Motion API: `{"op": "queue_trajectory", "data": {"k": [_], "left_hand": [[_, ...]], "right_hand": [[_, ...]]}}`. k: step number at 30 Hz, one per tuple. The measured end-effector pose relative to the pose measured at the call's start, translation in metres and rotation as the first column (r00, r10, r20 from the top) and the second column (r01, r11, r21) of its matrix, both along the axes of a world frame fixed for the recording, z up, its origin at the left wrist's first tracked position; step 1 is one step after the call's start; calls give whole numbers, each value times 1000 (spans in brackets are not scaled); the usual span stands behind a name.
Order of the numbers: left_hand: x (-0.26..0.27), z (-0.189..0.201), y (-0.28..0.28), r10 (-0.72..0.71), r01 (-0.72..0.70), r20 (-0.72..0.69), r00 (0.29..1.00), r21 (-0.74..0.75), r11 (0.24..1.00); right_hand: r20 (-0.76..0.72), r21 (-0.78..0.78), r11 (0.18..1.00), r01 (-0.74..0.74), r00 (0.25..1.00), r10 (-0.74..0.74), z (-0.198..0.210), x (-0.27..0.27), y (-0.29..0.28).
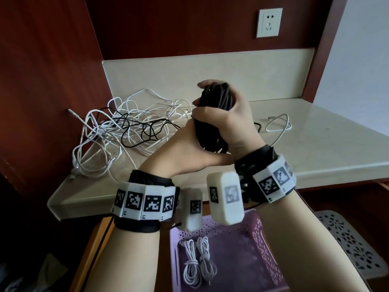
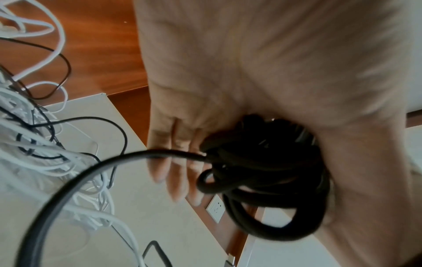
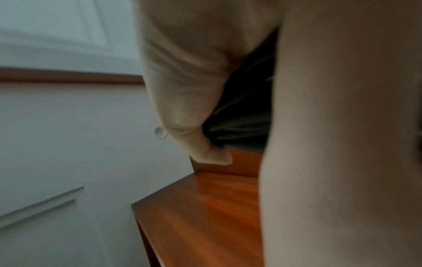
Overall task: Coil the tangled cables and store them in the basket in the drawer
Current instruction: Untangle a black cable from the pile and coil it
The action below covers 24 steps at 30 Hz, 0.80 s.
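Both hands hold a black coiled cable (image 1: 214, 123) above the pale counter (image 1: 315, 148). My right hand (image 1: 212, 95) grips the coil's upper part, fingers curled over the top. Around the lower part, my left hand (image 1: 194, 127) holds on from the left. In the left wrist view the coil (image 2: 262, 171) sits between thumb and fingers (image 2: 178, 162), and one loose black strand (image 2: 91, 171) arcs away. The right wrist view is blurred; dark cable (image 3: 244, 108) shows inside my right hand (image 3: 319, 126). A tangle of white and black cables (image 1: 126, 127) lies on the counter's left.
A purple basket (image 1: 267, 249) sits in the open drawer (image 1: 90, 249) below my wrists, holding two coiled white cables (image 1: 200, 262). A loose white cable (image 1: 277, 125) lies on the counter to the right. A white patterned basket (image 1: 347, 245) stands at lower right. A wall socket (image 1: 269, 23) is above.
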<state>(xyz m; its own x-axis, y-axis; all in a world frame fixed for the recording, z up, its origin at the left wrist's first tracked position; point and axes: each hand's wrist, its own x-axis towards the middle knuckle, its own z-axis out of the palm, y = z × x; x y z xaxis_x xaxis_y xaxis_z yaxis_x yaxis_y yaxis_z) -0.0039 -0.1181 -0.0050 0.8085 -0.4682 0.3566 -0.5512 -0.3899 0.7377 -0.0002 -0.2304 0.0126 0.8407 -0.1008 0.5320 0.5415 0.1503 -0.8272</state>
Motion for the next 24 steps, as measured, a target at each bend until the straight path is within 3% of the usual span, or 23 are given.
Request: {"op": "queue_trajectory", "data": {"k": [4,9,12,16,24], "left_hand": [[1,2,6,54,-55,19,998,54,997],[0,7,5,56,-56,87,995,3,998],[1,5,1,157,-161,120,980,27,987],[-2,3,-5,290,-291,104,951,-10,957],[1,2,-1,263,-262,-1,965,-81,962]], "right_hand": [[69,-75,994,85,994,-80,2,-2,9],[67,-17,994,105,992,-104,3,-1,10],[62,1,991,133,989,-133,4,-1,14],[18,61,996,61,998,-62,4,1,13],[-4,146,982,-121,992,123,5,-1,5]]}}
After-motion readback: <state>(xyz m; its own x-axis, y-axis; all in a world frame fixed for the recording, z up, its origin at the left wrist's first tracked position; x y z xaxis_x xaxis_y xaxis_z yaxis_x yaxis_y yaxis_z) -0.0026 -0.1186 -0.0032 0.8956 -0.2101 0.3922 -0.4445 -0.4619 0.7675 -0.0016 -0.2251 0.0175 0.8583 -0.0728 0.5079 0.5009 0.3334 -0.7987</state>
